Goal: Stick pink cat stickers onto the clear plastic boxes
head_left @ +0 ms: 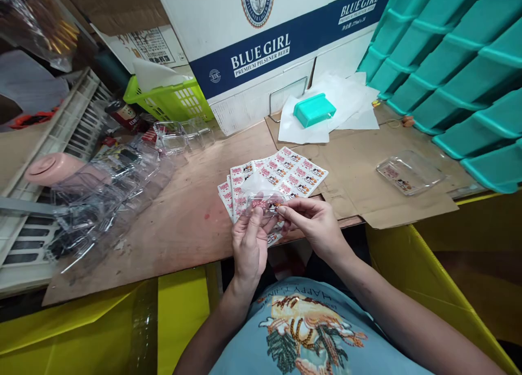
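Observation:
My left hand (249, 247) is closed around a small clear plastic box (255, 197), its thumb lying along the front. A printed sticker (266, 205) with pink lettering and a cartoon cat lies against the front of the box. My right hand (316, 225) pinches the sticker's right end between thumb and forefinger. Whether the whole sticker is stuck down cannot be made out. Just behind and under my hands, sheets of the same stickers (291, 171) are spread on the wooden table (196, 201).
A clear box with a sticker (410, 172) rests on cardboard at right. A turquoise tray (314, 110) sits on white paper, beside stacked turquoise trays (457, 65). Several clear boxes (110, 195) crowd the left, near a pink bottle (61, 169) and a green basket (171, 100).

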{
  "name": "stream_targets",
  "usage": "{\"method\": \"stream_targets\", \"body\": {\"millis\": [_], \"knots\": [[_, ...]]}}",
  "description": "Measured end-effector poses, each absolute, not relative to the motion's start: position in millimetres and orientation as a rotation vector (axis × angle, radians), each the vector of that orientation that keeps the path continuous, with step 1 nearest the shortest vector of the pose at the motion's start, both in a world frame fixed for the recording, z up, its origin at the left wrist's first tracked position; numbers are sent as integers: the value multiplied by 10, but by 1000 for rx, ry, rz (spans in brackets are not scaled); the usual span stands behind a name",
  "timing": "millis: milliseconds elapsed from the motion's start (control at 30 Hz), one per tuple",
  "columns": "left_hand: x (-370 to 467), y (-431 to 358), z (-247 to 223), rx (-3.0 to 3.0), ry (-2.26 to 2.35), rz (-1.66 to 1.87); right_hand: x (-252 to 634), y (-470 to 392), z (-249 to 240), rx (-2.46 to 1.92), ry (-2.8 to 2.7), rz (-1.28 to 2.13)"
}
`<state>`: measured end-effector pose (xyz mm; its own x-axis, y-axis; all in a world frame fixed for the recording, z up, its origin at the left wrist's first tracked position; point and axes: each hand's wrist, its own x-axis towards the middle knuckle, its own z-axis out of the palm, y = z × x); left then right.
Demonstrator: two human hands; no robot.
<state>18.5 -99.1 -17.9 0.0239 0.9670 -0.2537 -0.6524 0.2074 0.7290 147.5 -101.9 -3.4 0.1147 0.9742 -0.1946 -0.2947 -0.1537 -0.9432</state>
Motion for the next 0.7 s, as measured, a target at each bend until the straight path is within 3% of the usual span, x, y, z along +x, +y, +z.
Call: {"method": "stream_targets", "body": {"millis": [400,533,700], "knots": [[300,-1046,-120,591,956,1580,1544,-977,-101,-1266,-961,1220],[287,-1019,30,645,927,1697,1622,-1069,-77,-1423,-1263,674],[262,-1016,113,517,894,1503,1527,-1185,10,-1197,-1985,183]]}}
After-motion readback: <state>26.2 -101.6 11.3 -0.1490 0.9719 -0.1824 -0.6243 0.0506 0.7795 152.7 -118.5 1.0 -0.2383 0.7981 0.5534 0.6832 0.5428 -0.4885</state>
